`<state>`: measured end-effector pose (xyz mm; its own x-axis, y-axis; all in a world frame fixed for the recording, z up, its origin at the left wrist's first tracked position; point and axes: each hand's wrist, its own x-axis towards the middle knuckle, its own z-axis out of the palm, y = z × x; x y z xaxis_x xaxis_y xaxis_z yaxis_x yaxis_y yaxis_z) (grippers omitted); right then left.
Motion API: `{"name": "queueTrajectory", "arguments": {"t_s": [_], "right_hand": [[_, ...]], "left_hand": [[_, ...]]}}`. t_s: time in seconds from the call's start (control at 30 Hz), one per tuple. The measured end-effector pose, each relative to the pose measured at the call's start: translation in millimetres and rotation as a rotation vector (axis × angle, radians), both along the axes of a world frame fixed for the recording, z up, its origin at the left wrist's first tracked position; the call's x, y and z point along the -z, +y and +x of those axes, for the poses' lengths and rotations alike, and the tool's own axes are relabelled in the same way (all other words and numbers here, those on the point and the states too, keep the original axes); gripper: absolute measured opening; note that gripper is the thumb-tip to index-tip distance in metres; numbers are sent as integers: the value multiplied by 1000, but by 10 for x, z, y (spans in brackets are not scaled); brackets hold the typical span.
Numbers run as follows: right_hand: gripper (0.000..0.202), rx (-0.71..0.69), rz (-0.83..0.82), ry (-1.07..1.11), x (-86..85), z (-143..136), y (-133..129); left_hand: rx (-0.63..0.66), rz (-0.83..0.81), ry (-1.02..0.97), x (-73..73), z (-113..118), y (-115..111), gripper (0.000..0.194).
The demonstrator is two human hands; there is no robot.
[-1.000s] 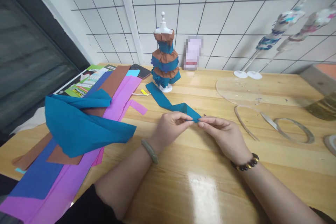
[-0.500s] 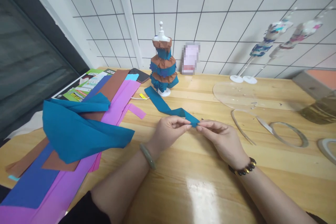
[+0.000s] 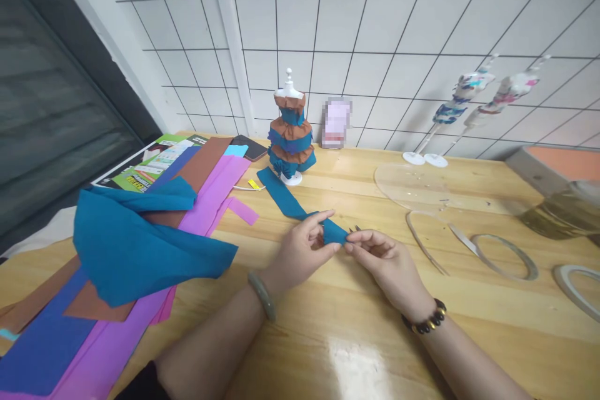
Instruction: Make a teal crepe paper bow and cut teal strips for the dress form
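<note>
A teal crepe paper strip [image 3: 282, 195] runs over the table from the small dress form to my hands, with its near end folded over. My right hand [image 3: 391, 269] pinches the tip of that end between thumb and index finger. Around the same end, my left hand [image 3: 300, 250] has its thumb and index finger apart, the thumb tip at the strip's lower edge and the index finger across its upper side. Behind stands the white dress form [image 3: 289, 128], wrapped in ruffled brown and teal tiers. Small dark pointed tips [image 3: 355, 229] show beside the strip, partly hidden by my right hand.
Left lies a heap of crepe paper, with a teal piece [image 3: 126, 250] over pink, blue and brown sheets. Two decorated forms [image 3: 469, 90] stand back right. Tape rings [image 3: 509, 256], a clear disc [image 3: 407, 187], a glass container [image 3: 562, 209] and a grey box [image 3: 539, 165] lie right.
My left thumb and index finger have parted from their pinch on the strip. My right hand keeps its pinch. The view has tilted, so everything sits slightly lower.
</note>
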<state>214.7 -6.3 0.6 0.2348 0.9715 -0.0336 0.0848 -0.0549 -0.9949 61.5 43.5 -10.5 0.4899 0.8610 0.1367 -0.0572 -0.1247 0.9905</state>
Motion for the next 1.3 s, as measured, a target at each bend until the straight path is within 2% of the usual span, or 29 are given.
{"name": "queueTrajectory", "arguments": {"t_s": [0.2, 0.47, 0.83, 1.07, 1.3], "right_hand": [[28, -44, 40, 18, 62, -9, 12], [28, -38, 100, 0, 103, -2, 14], [26, -16, 157, -49, 49, -33, 6], [24, 12, 194, -85, 74, -35, -2], [21, 3, 205, -128, 76, -24, -11]], "left_hand": [[-1, -51, -28, -4, 8, -18, 56], [-34, 0, 59, 6, -6, 2, 55], [-52, 27, 118, 72, -14, 19, 57], [-87, 135, 146, 20, -19, 11, 55], [-83, 157, 137, -5, -26, 2, 54]]}}
